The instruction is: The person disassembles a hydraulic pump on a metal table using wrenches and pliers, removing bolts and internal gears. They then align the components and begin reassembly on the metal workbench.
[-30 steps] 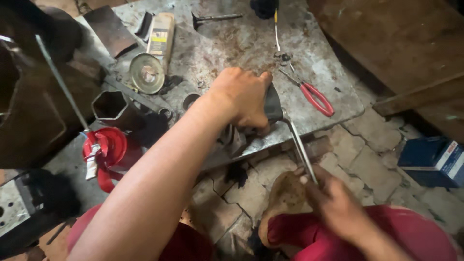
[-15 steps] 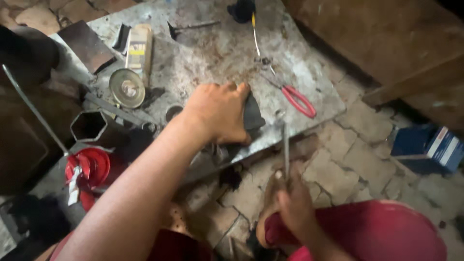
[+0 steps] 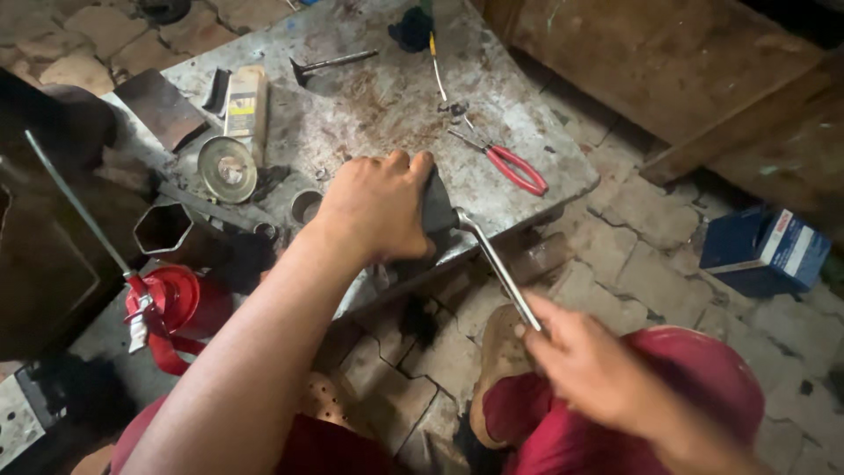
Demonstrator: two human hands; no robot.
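Here my left hand point(image 3: 378, 211) presses down on the dark metal part point(image 3: 437, 204) at the steel plate's point(image 3: 369, 97) edge (so it cannot turn), while my right hand point(image 3: 585, 365) closes around the wrench handle point(image 3: 501, 268).

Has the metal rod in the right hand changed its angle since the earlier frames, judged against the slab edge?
Yes. The metal rod stood nearly square to the slab edge half a second ago; now its lower end, in the right hand, has swung rightward.

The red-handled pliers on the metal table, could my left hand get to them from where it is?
Probably yes: the red-handled pliers lie in the open beside the left hand, nothing between them, though it presses a dark part.
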